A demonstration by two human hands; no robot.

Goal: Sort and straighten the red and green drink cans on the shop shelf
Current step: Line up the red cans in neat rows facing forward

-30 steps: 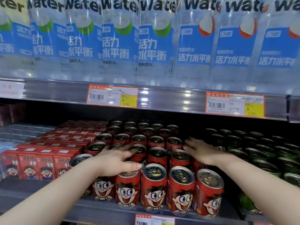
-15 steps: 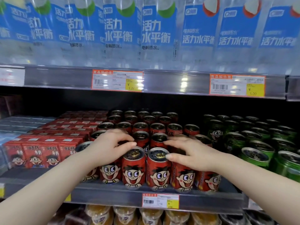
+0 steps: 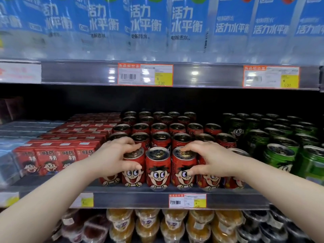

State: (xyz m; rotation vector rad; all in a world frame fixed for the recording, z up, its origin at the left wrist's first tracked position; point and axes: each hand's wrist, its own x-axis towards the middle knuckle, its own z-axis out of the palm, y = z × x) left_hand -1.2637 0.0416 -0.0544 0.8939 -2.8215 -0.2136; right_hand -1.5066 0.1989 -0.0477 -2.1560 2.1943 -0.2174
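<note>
— What can one read at twelve o'clock?
— The water bottles [image 3: 145, 20] have blue labels with "活力水平衡" and, smaller, "电解质水".
— And below them?
— The price tag [image 3: 145, 74] and the second price tag [image 3: 271, 77], at two o'clock, both show "5.00". The red cartons [image 3: 45, 158] at nine o'clock say "旺仔". The writing on the red cans [image 3: 157, 165] is too blurred.

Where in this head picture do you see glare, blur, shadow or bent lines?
Head view: lamp glare spots the upper shelf rail and washes out the right price tag; the water bottles above and the green cans at right are smeared; the shelf back lies in deep shadow; the front red cans look sharp; rails bow slightly near the edges.
</note>
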